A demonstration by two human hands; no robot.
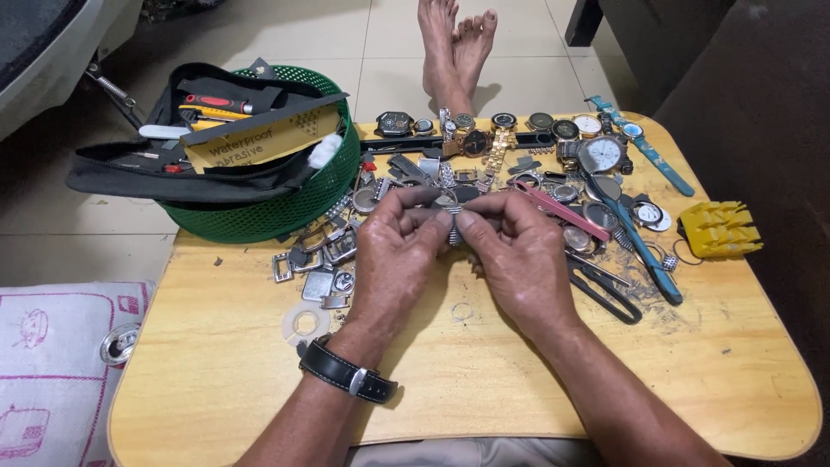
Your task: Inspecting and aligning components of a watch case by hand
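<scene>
Both hands pinch a small metal watch band piece (453, 232): left hand (399, 259) at nine o'clock, right hand (519, 259) at three; steady, close fingertip pressure seems best.

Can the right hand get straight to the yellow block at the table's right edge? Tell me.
Probably yes. The right hand shares a small metal band piece with the left hand; only low black pliers and a blue strap lie before the yellow block.
</scene>
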